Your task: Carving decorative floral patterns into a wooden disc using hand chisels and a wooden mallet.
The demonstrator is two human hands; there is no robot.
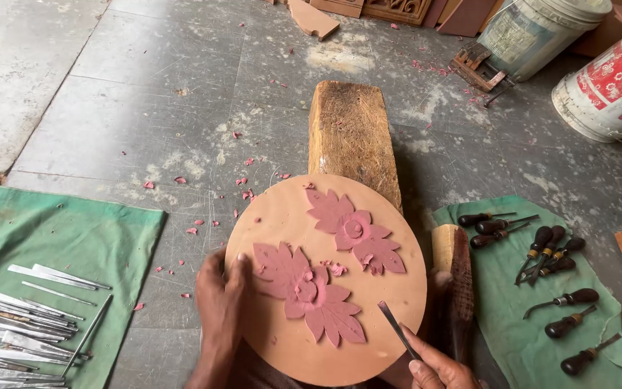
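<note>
Against the lower right edge of the round carved disc (325,277), the right hand (433,369) grips a slim chisel (397,330) whose blade slants up-left toward the nearer flower relief (309,292), while the left hand (219,302), fingers curled, clamps the disc's left rim.

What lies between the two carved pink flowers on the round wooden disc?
In the head view, a few loose pink shavings lie on the round wooden disc between the upper flower and the lower flower.
</note>
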